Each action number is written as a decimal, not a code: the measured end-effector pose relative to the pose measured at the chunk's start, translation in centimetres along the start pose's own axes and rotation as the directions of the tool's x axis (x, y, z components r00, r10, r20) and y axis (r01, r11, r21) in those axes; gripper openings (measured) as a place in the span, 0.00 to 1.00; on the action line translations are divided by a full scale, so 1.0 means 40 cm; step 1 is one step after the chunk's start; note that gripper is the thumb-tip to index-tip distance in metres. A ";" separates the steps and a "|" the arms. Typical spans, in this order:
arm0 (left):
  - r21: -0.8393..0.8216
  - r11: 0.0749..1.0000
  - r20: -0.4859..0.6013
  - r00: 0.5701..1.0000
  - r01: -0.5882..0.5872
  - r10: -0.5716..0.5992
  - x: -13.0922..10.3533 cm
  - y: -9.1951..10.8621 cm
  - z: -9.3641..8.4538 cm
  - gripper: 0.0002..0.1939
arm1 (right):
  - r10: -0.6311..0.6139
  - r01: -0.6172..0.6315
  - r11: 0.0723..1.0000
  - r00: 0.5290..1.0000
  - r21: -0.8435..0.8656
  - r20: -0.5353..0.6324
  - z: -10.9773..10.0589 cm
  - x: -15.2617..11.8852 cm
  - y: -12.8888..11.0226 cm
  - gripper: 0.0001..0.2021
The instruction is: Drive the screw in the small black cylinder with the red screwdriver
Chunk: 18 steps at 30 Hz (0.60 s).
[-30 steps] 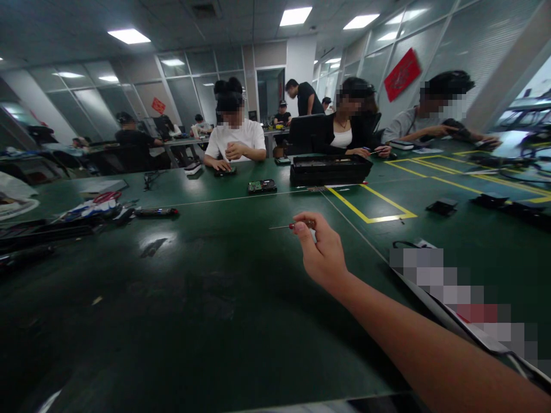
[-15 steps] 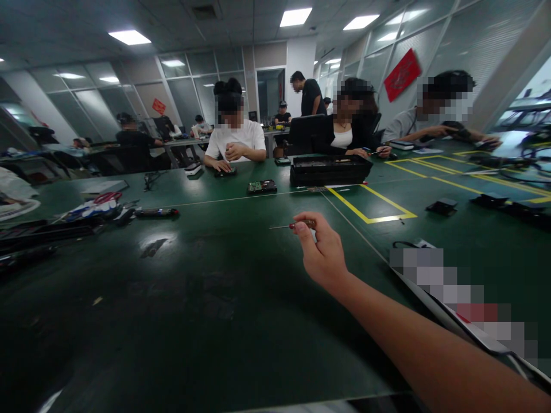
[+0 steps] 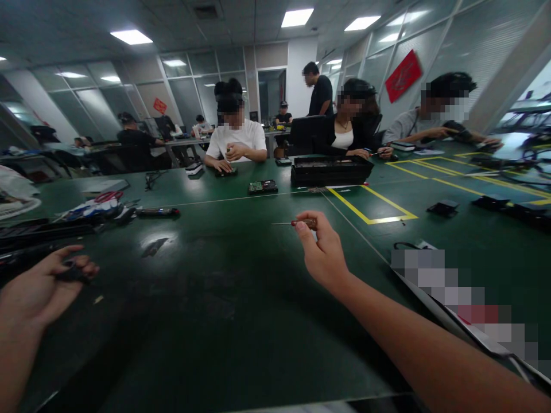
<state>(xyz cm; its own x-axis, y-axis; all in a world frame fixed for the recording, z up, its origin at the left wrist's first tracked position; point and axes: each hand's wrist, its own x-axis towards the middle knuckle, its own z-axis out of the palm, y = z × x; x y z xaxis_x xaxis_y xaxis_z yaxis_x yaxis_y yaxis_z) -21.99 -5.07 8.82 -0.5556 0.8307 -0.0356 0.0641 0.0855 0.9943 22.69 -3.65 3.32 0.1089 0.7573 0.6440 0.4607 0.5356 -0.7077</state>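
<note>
My right hand point(image 3: 323, 252) is closed around the handle of a small screwdriver point(image 3: 294, 223), above the green tabletop. Its thin metal shaft points left, touching nothing, and a red collar shows ahead of my thumb. At the left edge, my left hand point(image 3: 45, 287) is turned palm up with its fingers curled over a small black object point(image 3: 71, 272). My fingers cover part of that black piece, so I cannot make out its kind.
Ahead on the green table point(image 3: 181, 344) lie a hard drive point(image 3: 262, 187) and a long black tray point(image 3: 331, 171). A dark pen-shaped tool point(image 3: 157, 212) rests at left by a heap of cables point(image 3: 101, 206). Several people sit across the table; one works with both hands.
My left hand has come into view from the left, holding the small black object. The right hand and screwdriver have stayed nearly in place.
</note>
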 end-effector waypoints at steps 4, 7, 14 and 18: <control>-0.246 0.967 0.253 0.968 0.059 0.005 -0.037 -0.031 0.184 0.21 | 0.030 -0.030 0.999 0.999 0.039 -0.011 -0.004 0.000 -0.001 0.08; -0.241 0.969 0.509 0.857 0.060 0.074 -0.095 -0.060 0.345 0.20 | 0.010 -0.007 0.997 0.999 0.071 -0.043 -0.010 0.001 -0.006 0.08; -0.175 0.965 0.783 0.566 -0.197 0.258 -0.221 -0.102 0.587 0.29 | 0.004 0.009 0.983 0.998 0.184 -0.070 -0.018 -0.005 -0.017 0.09; -0.028 0.914 0.804 0.533 -0.405 0.262 -0.244 -0.110 0.624 0.31 | 0.019 -0.004 0.967 0.998 0.255 -0.055 -0.008 -0.010 -0.006 0.09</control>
<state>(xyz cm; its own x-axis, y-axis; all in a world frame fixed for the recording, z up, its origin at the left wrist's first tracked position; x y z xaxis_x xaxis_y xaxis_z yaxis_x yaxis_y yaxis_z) 3.84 0.17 2.27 0.3872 0.9080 0.1601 0.2601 -0.2742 0.9258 22.81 -4.19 3.31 0.1662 0.7454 0.6456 0.2203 0.6101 -0.7611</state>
